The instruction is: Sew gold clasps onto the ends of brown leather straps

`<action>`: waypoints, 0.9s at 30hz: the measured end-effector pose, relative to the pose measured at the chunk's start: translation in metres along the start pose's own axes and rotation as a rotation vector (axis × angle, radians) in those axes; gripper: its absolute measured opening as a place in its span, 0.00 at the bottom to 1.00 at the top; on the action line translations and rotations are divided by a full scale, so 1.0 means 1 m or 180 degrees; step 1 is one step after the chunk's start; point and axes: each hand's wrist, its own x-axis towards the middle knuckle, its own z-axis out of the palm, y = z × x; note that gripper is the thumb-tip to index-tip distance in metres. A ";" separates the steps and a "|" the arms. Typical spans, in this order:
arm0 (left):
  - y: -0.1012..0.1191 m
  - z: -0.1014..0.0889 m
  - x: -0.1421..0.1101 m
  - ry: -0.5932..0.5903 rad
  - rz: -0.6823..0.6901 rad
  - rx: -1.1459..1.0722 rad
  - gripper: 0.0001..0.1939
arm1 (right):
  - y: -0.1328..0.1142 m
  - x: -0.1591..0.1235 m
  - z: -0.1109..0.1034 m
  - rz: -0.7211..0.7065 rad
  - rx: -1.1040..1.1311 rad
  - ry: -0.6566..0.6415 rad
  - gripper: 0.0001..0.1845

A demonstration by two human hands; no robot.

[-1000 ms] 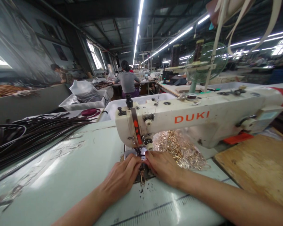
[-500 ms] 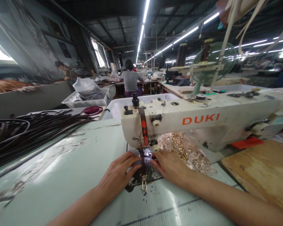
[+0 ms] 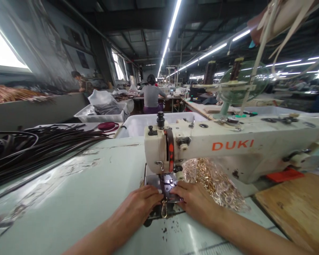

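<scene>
A dark narrow strap (image 3: 162,184) runs under the needle area of the white sewing machine (image 3: 186,140). At its near end hangs a gold snap hook (image 3: 164,209), over the front of the metal plate. My left hand (image 3: 143,200) is closed at the strap's left edge, thumb and fingers against it just above the hook. To the right, my right hand (image 3: 195,200) rests on the metal plate (image 3: 170,187) with fingers stretched toward the strap and apart. The fingers partly cover the strap's lower part.
A clear bag of gold metal hooks (image 3: 210,182) lies behind my right hand, under the machine arm. Dark straps (image 3: 42,148) are heaped at the left, near a maroon coil (image 3: 108,126). A wooden board (image 3: 295,205) is at the right. A person (image 3: 151,95) sits ahead.
The view has shifted, so the machine appears lower and further right. My left fingers have come closer around the strap near the hook, and the hook sits closer to the plate.
</scene>
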 end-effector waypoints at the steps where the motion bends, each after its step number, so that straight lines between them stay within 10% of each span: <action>1: -0.003 0.001 0.001 0.0104 0.0061 0.0045 0.15 | 0.001 0.000 0.002 0.0014 0.0043 0.0008 0.18; 27: -0.027 0.011 -0.001 0.0358 -0.0419 0.0754 0.14 | 0.002 0.000 -0.003 -0.0524 -0.0063 0.0142 0.08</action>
